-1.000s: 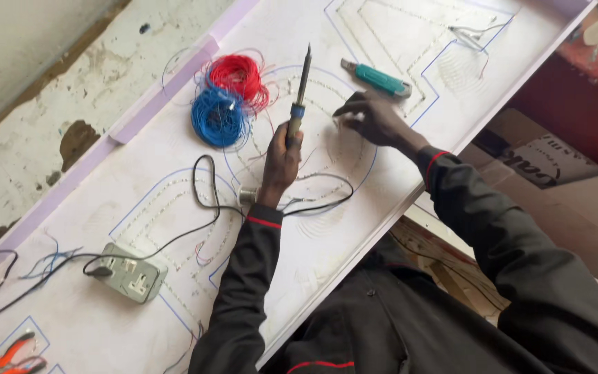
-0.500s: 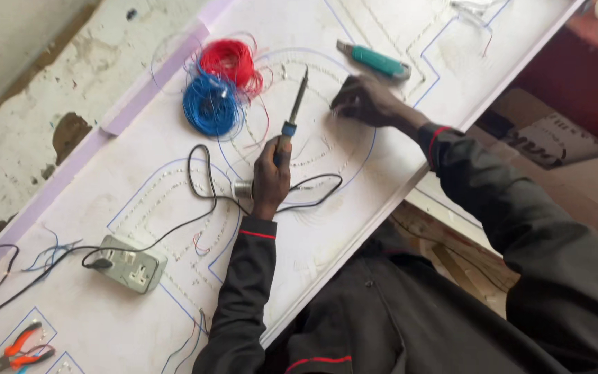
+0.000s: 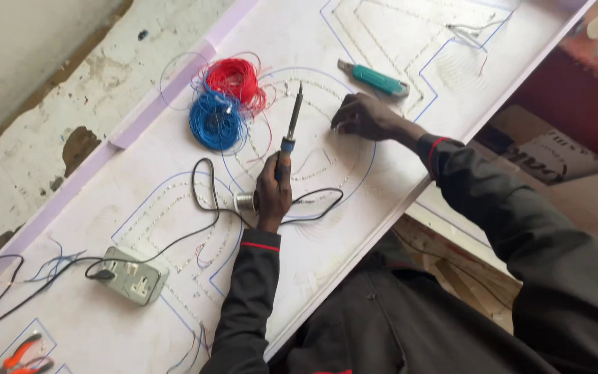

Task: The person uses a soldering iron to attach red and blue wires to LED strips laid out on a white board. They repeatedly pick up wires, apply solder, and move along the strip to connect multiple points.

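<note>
My left hand (image 3: 273,190) grips a soldering iron (image 3: 291,129) with a blue collar, its dark tip pointing up and away over the white board (image 3: 354,228). A small solder spool (image 3: 244,201) lies just left of that hand. My right hand (image 3: 361,116) rests fingers-down on the board along a curved row of small lights inside a blue outline; whether it pinches anything I cannot tell. A blue wire coil (image 3: 216,121) and a red wire coil (image 3: 234,78) lie left of the iron's tip.
A teal utility knife (image 3: 374,77) lies beyond my right hand. A grey socket strip (image 3: 132,275) with a black cable sits at the lower left. Orange-handled pliers (image 3: 23,353) are at the bottom left corner. A rough concrete floor lies past the board's far edge.
My left hand with the soldering iron has drawn back a little from the wire coils. My right hand stays pressed on the board at the curved light row.
</note>
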